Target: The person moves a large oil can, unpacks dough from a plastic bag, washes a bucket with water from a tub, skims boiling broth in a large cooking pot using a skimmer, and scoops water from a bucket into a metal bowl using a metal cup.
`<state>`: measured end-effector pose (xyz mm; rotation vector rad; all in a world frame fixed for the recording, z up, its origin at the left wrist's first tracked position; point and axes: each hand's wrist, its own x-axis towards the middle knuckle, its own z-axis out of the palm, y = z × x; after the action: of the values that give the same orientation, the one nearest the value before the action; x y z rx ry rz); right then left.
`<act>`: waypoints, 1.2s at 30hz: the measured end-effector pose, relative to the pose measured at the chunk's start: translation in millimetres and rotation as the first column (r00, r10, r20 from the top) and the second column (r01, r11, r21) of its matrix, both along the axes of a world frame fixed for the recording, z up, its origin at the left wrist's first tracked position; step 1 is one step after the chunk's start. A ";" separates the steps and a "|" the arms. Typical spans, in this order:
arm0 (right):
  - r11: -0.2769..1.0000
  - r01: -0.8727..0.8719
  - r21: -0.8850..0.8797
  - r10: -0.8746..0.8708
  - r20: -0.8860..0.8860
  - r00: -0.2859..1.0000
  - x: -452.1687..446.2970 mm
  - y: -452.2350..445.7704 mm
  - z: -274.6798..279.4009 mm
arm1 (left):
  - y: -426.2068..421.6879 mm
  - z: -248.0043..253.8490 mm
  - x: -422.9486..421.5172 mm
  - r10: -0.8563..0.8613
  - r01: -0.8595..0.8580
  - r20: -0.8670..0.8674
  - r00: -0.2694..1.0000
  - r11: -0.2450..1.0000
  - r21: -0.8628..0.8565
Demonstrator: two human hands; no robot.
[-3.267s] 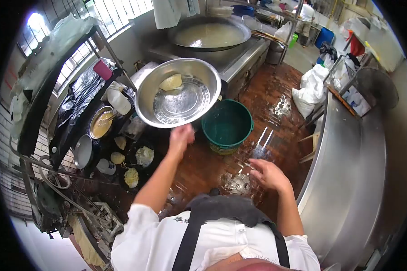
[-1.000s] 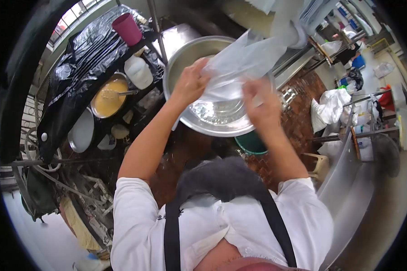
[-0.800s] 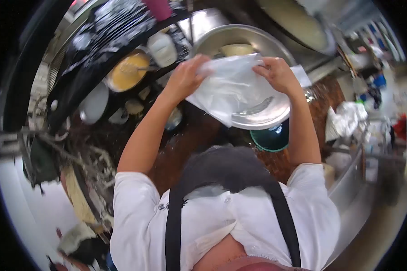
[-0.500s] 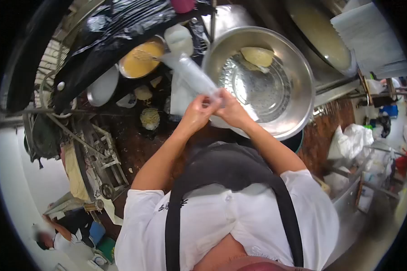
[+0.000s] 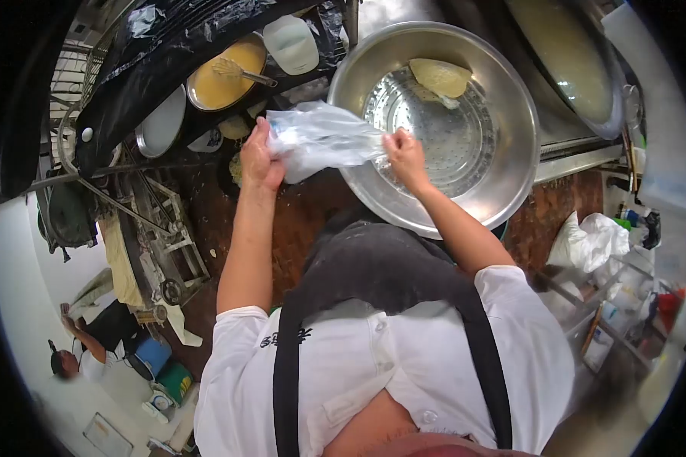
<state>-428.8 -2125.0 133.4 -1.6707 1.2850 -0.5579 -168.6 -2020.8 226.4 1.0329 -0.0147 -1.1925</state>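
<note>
One clear plastic bag (image 5: 324, 139), and it's gripped at both ends, left hand (image 5: 261, 161), right hand (image 5: 406, 156), at one metal basin (image 5: 511, 107)'s rim! One pale lump (image 5: 440, 77) inside the basin, one whisk (image 5: 240, 71) nearby.

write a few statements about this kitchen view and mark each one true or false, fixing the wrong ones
1. The left hand and right hand both hold the clear plastic bag. True.
2. The metal basin is empty. False: a pale yellow piece lies in the metal basin.
3. A whisk rests in the yellow liquid. True.
4. The apron straps are red. False: the apron straps are black.
5. In this view, the white plastic container is left of the basin. True.
</note>
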 end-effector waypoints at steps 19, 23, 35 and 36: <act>0.894 -0.424 0.143 0.394 0.199 0.897 6.1 -123.1 35.9 | 68.7 -61.8 63.6 -0.344 -0.106 0.641 0.687 0.825 0.556; 1.000 -0.025 0.001 0.019 -0.686 0.727 -59.9 -213.7 -93.8 | 96.1 -65.8 34.8 -0.400 -0.162 0.736 0.546 0.811 0.562; 0.986 0.097 -0.138 -0.139 -0.340 0.930 -79.1 -232.3 -187.5 | 8.0 41.8 -42.0 -0.165 -0.072 0.638 0.752 0.942 0.329; 0.982 0.104 -0.157 -0.131 -0.172 0.976 -90.6 -235.1 -176.1 | 0.7 44.7 -38.2 -0.176 -0.071 0.637 0.751 0.937 0.343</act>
<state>-519.4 -2360.1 -42.6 -1.8086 1.5142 -0.5941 -206.9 -2020.0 271.1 1.7508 -0.4103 -0.8303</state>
